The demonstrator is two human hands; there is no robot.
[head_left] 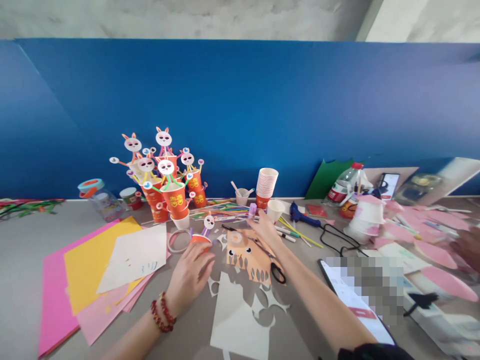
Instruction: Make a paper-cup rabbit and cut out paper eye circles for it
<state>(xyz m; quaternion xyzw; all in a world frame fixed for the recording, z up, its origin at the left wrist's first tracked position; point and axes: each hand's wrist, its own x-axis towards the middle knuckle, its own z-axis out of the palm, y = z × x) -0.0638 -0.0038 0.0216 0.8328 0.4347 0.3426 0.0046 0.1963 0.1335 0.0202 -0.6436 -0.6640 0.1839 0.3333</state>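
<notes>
Closest to me lies a white sheet (236, 320) with shapes cut out of it. Just past it, my left hand (189, 275), red beads at the wrist, rests palm down on the grey table (22, 260). Its fingers are bent toward a small orange cup (200, 239) at their tips. I cannot tell whether they grip it or only touch it. The cup carries a white bunny face (209, 221) on a thin stick with a purple strip beside it, and it sits in front of me, a little left of centre.

To its right is an orange paper piece (245, 255) drawn with eyes and leaf-like marks, and black-handled scissors (276, 271) lie across it. My right arm crosses over this from the lower right. My right hand (264, 227) is stretched out with loose fingers, closed on nothing, its tips right by a purple glue stick (252, 210).

Farther back, a white cup (275, 210) stands alone, and behind it is a tall stack of cups (267, 182). A pale cup (242, 196) holds sticks. To the left, a cluster of orange cups (174, 200) bristles with bunny figures on coloured sticks. Beyond that is a jar (100, 197) with a teal lid; its contents are unclear.
</notes>
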